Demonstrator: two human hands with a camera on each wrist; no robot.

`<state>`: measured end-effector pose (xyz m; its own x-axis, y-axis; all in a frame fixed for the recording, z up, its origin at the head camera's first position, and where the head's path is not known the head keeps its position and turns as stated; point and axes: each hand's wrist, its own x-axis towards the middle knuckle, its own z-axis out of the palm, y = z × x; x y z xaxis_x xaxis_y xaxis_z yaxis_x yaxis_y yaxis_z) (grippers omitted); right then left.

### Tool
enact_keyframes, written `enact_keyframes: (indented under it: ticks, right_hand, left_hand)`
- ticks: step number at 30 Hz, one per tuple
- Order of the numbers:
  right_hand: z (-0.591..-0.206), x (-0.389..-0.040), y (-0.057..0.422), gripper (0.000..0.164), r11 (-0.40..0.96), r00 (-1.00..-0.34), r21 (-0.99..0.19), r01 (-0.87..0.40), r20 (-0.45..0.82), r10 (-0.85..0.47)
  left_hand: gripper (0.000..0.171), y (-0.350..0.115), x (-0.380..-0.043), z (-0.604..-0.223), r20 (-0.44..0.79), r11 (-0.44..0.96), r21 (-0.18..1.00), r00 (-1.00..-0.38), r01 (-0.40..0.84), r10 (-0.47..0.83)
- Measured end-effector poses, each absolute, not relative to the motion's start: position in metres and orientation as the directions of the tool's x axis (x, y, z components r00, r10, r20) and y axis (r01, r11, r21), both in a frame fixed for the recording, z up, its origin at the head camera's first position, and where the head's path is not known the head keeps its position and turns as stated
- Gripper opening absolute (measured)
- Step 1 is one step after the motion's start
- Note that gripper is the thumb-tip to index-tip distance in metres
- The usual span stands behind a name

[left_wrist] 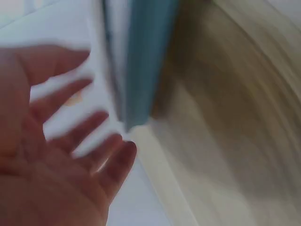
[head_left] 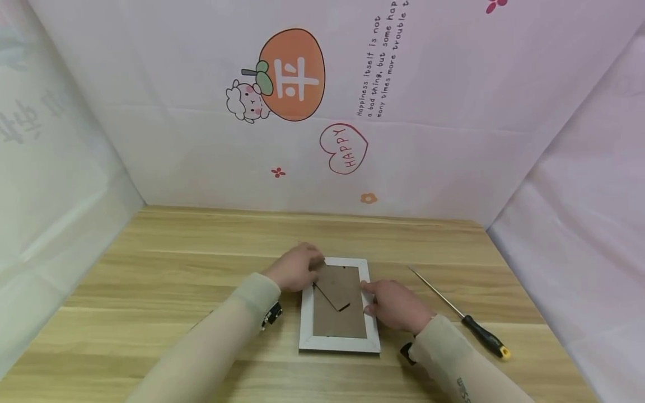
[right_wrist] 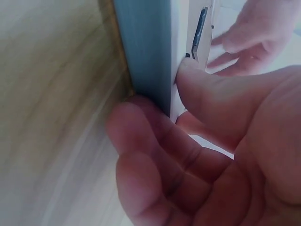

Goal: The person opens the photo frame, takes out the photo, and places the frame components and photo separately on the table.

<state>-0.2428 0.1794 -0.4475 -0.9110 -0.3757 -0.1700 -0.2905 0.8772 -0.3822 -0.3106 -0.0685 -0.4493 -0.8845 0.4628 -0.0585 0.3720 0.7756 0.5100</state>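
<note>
A photo frame (head_left: 340,344) lies face down on the wooden table, its white border around a brown backing board (head_left: 350,285). A thin dark bent piece (head_left: 326,298) runs across the board, also seen as a dark strip (right_wrist: 200,33) in the right wrist view. My right hand (head_left: 398,305) holds the frame's right side, thumb on top of the border and fingers against the blue-grey outer edge (right_wrist: 146,52). At the upper left corner is my left hand (head_left: 294,267); in the left wrist view its fingers (left_wrist: 70,132) are spread beside the frame.
To the right lies a screwdriver (head_left: 484,333) with a black and yellow handle, its shaft pointing away. White printed cloth (head_left: 227,162) walls in the table (head_left: 166,280) at the back and both sides.
</note>
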Motion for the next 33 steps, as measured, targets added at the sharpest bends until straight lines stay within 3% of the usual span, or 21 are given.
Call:
enact_keyframes:
  ticks: [4,9,14,17,25,28,33]
  right_hand:
    - [-0.449,-0.239,0.181,0.054,0.887,-0.917,-0.348,-0.302,-0.147,-0.370]
    - [-0.443,-0.223,0.174,0.045,0.906,-0.919,-0.175,-0.385,-0.023,-0.395]
    - [-0.439,-0.197,0.156,0.015,0.778,-0.787,-0.123,-0.616,0.072,-0.612]
    - [-0.441,-0.182,0.146,0.016,0.712,-0.722,-0.129,-0.690,0.046,-0.691]
    - [-0.451,-0.177,0.142,0.017,0.729,-0.735,-0.096,-0.677,0.063,-0.675]
    - [-0.451,-0.179,0.148,0.023,0.733,-0.739,-0.097,-0.673,0.079,-0.669]
    - [-0.448,-0.181,0.158,0.031,0.760,-0.766,-0.103,-0.642,0.103,-0.634]
  left_hand:
    - [0.032,-0.067,-0.315,-0.459,-0.037,0.763,0.421,-0.832,0.490,0.554]
    - [0.030,-0.068,-0.317,-0.455,-0.044,0.766,0.363,-0.811,0.531,0.583]
    - [0.029,-0.066,-0.316,-0.449,-0.056,0.762,0.346,-0.799,0.547,0.599]
    - [0.030,-0.065,-0.316,-0.450,-0.066,0.772,0.330,-0.803,0.543,0.593]
    - [0.029,-0.066,-0.316,-0.452,-0.060,0.768,0.350,-0.805,0.536,0.590]
    - [0.015,-0.068,-0.316,-0.451,-0.039,0.755,0.329,-0.791,0.567,0.611]
    - [0.039,-0.074,-0.313,-0.451,-0.028,0.765,0.311,-0.800,0.564,0.600]
